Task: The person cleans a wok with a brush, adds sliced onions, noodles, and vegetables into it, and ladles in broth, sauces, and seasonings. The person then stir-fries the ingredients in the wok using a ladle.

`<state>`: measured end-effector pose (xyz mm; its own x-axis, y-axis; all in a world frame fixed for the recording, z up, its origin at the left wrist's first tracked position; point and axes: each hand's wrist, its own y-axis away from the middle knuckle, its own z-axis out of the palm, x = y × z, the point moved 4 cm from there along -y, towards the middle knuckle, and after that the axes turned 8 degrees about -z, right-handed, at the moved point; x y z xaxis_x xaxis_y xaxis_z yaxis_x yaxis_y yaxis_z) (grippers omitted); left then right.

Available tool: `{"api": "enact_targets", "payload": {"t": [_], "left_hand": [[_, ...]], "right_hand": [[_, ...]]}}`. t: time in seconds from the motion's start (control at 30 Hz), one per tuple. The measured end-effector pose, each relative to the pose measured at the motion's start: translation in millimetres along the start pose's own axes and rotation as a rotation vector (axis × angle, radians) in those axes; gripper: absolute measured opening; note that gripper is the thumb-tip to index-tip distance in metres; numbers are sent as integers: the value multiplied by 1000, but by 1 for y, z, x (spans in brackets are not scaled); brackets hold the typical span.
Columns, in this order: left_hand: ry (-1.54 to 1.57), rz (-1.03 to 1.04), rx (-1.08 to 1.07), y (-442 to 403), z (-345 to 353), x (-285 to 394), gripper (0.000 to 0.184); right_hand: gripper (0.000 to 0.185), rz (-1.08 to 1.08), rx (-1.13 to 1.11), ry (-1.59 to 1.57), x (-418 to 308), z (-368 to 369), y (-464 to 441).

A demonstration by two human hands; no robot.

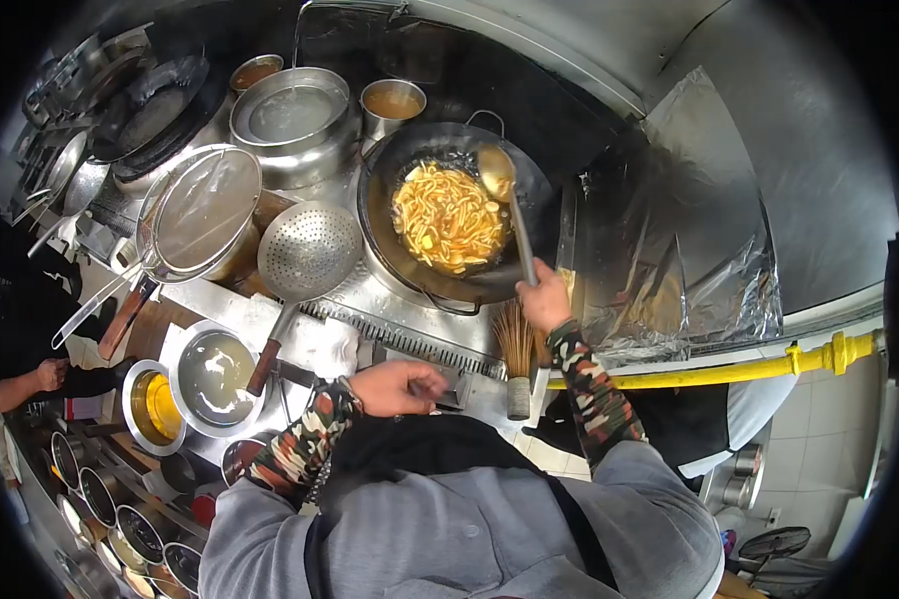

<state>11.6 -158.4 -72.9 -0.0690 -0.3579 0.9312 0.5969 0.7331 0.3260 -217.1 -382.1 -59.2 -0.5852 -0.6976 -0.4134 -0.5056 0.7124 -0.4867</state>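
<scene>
A black wok sits on the stove in front of me, with thick yellowish noodles in brown sauce inside it. My right hand is closed round the handle of a long metal ladle. The ladle's bowl lies in the wok at the noodles' far right edge. Nearer my body, my left hand hovers over the front edge of the stove, fingers loosely bent and apart, holding nothing. A bamboo wok brush stands just below the wok, left of my right forearm.
Left of the wok lies a perforated skimmer, beside a mesh strainer. Behind are a large pot and a sauce container. Bowls of liquid and yellow oil stand front left. A yellow pipe runs right. Another person's hand shows far left.
</scene>
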Motion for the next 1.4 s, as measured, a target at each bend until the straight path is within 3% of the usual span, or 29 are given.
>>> {"api": "enact_targets", "payload": {"t": [0.03,0.07,0.13,0.2,0.23,0.27,0.33,0.43,0.5,0.6,0.63,0.7,0.73,0.77,0.83,0.9,0.97,1.03,1.07,1.1,1.17,1.3,1.4], "left_hand": [[-147,21,4,-6,6,-21,31],[-295,44,6,-15,14,-44,27],[-340,-187,-1,-46,29,-122,22],[-620,-289,-45,-54,44,-131,30],[-623,-286,-39,-69,57,-164,30],[-816,-197,1,-93,71,-216,33],[-1002,-98,39,-115,83,-239,36],[-1047,-249,29,-137,102,-230,38],[-1037,-350,2,-156,107,-245,38],[-1027,-371,44,-166,115,-250,39],[-1018,-370,66,-167,117,-249,39],[-984,-340,126,-163,118,-245,40],[-953,-320,159,-160,117,-243,40],[-922,-302,186,-156,117,-242,40],[-847,-270,242,-143,116,-240,41],[-767,-222,327,-129,109,-240,42],[-724,-229,356,-116,104,-252,43],[-770,-295,313,-110,104,-273,47],[-947,-174,380,-103,107,-262,51],[-1121,-46,450,-99,110,-254,55],[-1169,-4,378,-111,113,-269,60],[-981,-311,77,-129,115,-236,55],[-1105,-399,11,-149,114,-267,57]], "right_hand": [[52,-29,13,44,7,-4,-7],[52,405,-232,-162,-5,-12,-23],[53,369,-243,-221,5,12,-32],[53,376,-269,-274,7,35,-30],[55,-2,-173,-125,2,40,-25],[57,67,-289,-77,-9,31,-16],[60,116,-476,47,-34,-4,-3],[64,120,-689,298,-45,-65,17],[58,72,-675,272,-39,-79,23],[56,335,-371,96,3,-65,21],[56,328,-375,85,24,-50,26],[56,154,-113,62,52,-32,30],[57,306,-181,-42,31,-40,35],[57,303,-178,-51,7,-61,35],[57,692,-509,-240,-17,-81,55],[59,207,-433,-115,-27,-100,75],[58,-146,-289,-71,-24,-102,78],[57,492,-680,-348,-39,-98,58],[58,639,-739,-333,-39,-86,46],[58,639,-733,-336,-32,-66,37],[60,159,-490,6,-19,-35,21],[60,200,-528,27,-37,-39,36],[59,151,-620,-39,-41,-83,60]]}}
